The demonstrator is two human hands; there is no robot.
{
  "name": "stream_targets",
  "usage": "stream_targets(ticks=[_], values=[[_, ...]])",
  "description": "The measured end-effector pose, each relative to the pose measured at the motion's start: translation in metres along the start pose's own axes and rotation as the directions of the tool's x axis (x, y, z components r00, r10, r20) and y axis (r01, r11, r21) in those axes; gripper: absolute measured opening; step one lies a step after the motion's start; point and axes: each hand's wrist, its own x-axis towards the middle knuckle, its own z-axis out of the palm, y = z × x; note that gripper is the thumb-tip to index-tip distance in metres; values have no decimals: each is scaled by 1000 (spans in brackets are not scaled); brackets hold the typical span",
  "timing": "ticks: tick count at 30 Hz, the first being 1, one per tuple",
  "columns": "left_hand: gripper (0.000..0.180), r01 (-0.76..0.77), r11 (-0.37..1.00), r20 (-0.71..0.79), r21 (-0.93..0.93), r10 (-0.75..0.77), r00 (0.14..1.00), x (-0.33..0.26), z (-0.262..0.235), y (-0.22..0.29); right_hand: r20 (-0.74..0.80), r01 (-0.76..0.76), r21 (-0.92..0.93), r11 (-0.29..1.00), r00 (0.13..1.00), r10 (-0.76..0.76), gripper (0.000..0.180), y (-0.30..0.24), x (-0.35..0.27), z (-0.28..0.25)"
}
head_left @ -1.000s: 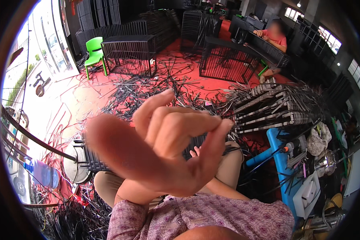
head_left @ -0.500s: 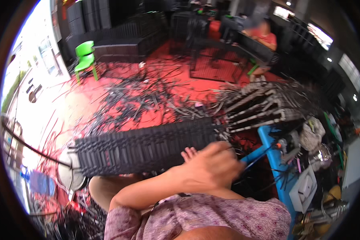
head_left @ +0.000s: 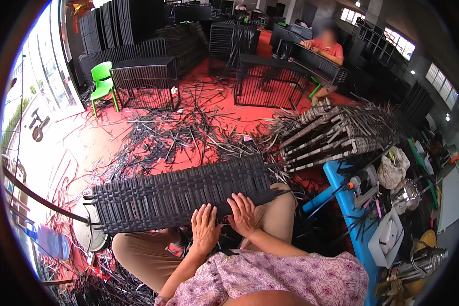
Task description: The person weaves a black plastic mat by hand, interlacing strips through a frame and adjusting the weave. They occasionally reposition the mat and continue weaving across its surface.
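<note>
A long black woven wicker panel (head_left: 173,191) lies across my lap, tilted slightly, its right end farther away. Loose strip ends poke out at both of its ends. My left hand (head_left: 205,232) rests on the panel's near edge, right of its middle, fingers stretched out flat. Just to the right, my right hand (head_left: 243,217) lies on the same edge with its fingers spread and its thumb toward the left hand. I see nothing held in either one. What the palms cover is hidden.
A blue table (head_left: 348,204) at my right carries tools, a white tray (head_left: 386,238) and a metal pot (head_left: 406,195). Black strips (head_left: 188,132) litter the red floor ahead. Beyond are a green chair (head_left: 103,84), black woven frames (head_left: 270,81) and a seated person (head_left: 329,51).
My left arm, which reached across to the right with a closed, blurred hand, has swung back left. Its hand now lies flat on the panel beside the right one. The view has shifted slightly.
</note>
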Motion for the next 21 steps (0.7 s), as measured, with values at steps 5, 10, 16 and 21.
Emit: stream_targets(ticks=[5,10,16,21], values=[[69,47,999,-80,-19,-49,996,-5,16,-1,-14,-4,3,1000,1000,4,76,4,-1,2],[68,37,999,-70,18,-36,997,-8,22,-5,-42,-22,7,1000,999,22,77,1,-1,3],[67,33,999,-60,31,-31,998,-10,22,-6,-26,-27,19,999,999,27,78,-1,-1,3],[67,36,998,-48,49,-33,998,-9,23,-7,-9,-13,-4,1000,1000,13,80,3,-3,5]])
